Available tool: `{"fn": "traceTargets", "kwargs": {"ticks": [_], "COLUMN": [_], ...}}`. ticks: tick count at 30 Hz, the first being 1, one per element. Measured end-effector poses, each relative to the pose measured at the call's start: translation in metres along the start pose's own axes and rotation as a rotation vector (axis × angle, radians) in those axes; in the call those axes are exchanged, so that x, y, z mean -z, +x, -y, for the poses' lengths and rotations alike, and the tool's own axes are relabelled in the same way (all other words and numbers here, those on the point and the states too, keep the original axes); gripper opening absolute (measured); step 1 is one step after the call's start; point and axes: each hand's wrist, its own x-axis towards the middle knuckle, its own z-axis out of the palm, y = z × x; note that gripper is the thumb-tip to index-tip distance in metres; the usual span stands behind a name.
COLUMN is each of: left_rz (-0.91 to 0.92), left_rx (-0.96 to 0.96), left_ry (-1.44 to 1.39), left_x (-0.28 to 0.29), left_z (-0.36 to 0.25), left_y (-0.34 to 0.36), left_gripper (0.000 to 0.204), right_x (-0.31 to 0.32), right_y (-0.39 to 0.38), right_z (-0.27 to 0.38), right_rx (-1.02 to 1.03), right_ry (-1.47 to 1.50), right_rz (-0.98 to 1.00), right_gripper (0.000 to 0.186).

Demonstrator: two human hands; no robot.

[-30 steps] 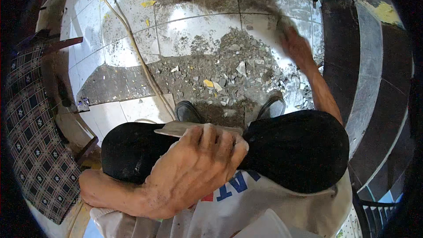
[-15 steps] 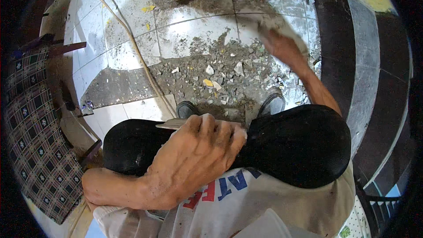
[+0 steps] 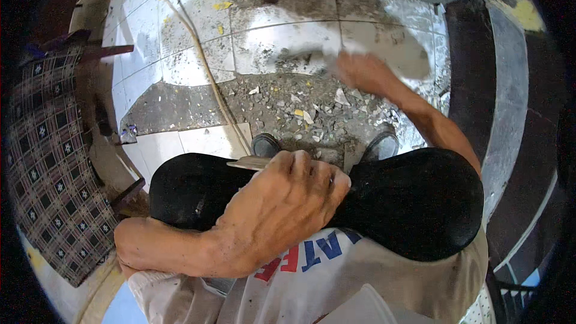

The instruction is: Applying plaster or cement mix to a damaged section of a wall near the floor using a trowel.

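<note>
My left hand (image 3: 285, 195) lies across my lap between my black-clad knees, knuckles up and fingers curled down. It is closed on a thin, pale, flat piece (image 3: 249, 162), whose edge sticks out past the knuckles; its kind I cannot make out. My right hand (image 3: 363, 73) is stretched out low over the floor, above the far edge of the broken patch. Motion smears its fingers, and a grey blur beside them hides whether a tool is held. Below it lie broken tile chips and grey rubble (image 3: 324, 108).
White floor tiles (image 3: 282, 39) with dust surround the rubble. A cable (image 3: 201, 54) runs along the left. A chair with plaid cloth (image 3: 54, 162) stands at far left, dark steps (image 3: 471, 66) at right. My shoes (image 3: 264, 144) stand at the rubble's near edge.
My right hand has swept left over the rubble. My left hand keeps its hold on the flat piece. The whole view has shifted slightly.
</note>
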Motion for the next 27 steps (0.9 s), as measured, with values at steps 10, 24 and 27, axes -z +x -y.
{"fn": "traceTargets", "kwargs": {"ticks": [10,24,27], "left_rz": [0.012,-0.039,-0.065], "left_rx": [-0.001,0.045,0.043], "left_ry": [0.007,-0.012,-0.045], "left_x": [0.000,-0.003,-0.006], "left_z": [0.001,0.011,0.011], "left_y": [0.000,-0.009,-0.012], "left_gripper": [0.036,0.030,0.029], "right_x": [0.035,0.021,0.033], "right_y": [0.087,0.100,0.097], "right_z": [0.016,0.014,0.027], "right_rx": [-0.027,0.100,-0.068], "right_ry": [-0.035,0.062,-0.009], "right_rz": [-0.181,-0.123,0.062], "right_gripper": [0.042,0.049,0.054]}}
